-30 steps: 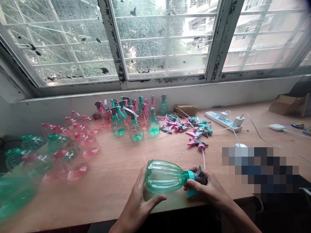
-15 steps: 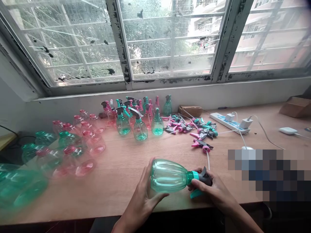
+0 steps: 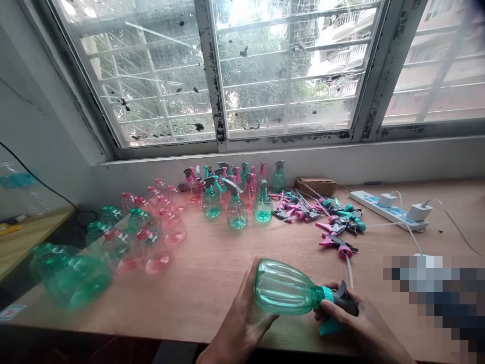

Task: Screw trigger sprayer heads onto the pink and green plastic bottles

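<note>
Head view: the person's left hand (image 3: 238,323) is cupped half-open against the base of a green spray bottle (image 3: 284,288), thumb stretched out beneath it; its fingers are mostly hidden behind the plastic, so I can't tell how firmly it grips. The right hand (image 3: 354,321) is closed around the dark grey trigger head (image 3: 346,301), thumb by the teal collar (image 3: 328,293). The bottle lies sideways in the air above the table's (image 3: 212,283) near edge, neck toward the right hand. Just beyond sits a loose pink-collared sprayer (image 3: 345,251), its tube pointing back this way, with a heap of pink, teal and grey sprayers (image 3: 306,215) behind. Past those are a small brown carton (image 3: 316,186) and a white power strip (image 3: 369,205). Assembled spray bottles (image 3: 237,215) stand toward the window; open-necked pink bottles (image 3: 159,260) and green bottles (image 3: 76,283) crowd the left.

Compared with a second ago, the grip looks the same, but the view has swung left: the larger cardboard box has slipped out of sight, and a clear bottle with a blue label (image 3: 17,179) has come in, along with a printed card (image 3: 12,312). Both are too blurred to read.
</note>
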A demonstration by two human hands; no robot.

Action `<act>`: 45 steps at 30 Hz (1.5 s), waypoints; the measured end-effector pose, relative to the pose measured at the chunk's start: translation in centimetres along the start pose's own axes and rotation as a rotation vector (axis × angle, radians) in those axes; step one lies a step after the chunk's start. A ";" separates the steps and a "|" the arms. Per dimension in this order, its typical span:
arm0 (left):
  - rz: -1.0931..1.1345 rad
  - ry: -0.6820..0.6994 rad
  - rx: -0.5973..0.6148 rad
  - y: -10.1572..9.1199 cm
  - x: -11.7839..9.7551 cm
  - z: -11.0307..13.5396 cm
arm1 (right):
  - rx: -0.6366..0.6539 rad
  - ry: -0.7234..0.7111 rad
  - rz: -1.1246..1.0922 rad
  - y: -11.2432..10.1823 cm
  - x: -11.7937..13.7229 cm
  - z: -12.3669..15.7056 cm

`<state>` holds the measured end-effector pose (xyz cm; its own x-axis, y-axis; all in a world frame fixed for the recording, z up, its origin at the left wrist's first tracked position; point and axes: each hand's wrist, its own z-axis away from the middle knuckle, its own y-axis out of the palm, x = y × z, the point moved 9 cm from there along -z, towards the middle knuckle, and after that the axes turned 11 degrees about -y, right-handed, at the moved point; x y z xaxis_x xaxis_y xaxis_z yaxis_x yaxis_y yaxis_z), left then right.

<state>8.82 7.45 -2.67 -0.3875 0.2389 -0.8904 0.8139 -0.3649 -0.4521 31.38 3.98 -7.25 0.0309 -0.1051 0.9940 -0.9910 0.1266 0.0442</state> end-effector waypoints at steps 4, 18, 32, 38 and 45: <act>0.077 -0.003 0.009 -0.1 -0.3 0.0 | 0.009 -0.013 -0.030 0.2 -0.1 -0.1; 0.062 -0.006 0.025 0.4 1.4 -0.6 | 0.077 -0.040 -0.020 0.3 -0.2 -0.4; 0.020 -0.040 0.046 0.2 0.8 -0.6 | 0.083 -0.050 -0.064 0.6 -0.4 -0.4; -0.005 0.003 -0.055 -0.1 0.7 -0.2 | -0.038 -0.026 -0.189 0.3 -0.5 -0.2; 0.050 -0.019 0.017 -0.2 0.4 -0.6 | -0.004 -0.046 -0.127 0.6 0.0 -0.2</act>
<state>8.72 8.14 -2.91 -0.3545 0.2031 -0.9127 0.8252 -0.3911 -0.4076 30.84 4.23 -7.19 0.1497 -0.1655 0.9748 -0.9790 0.1133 0.1696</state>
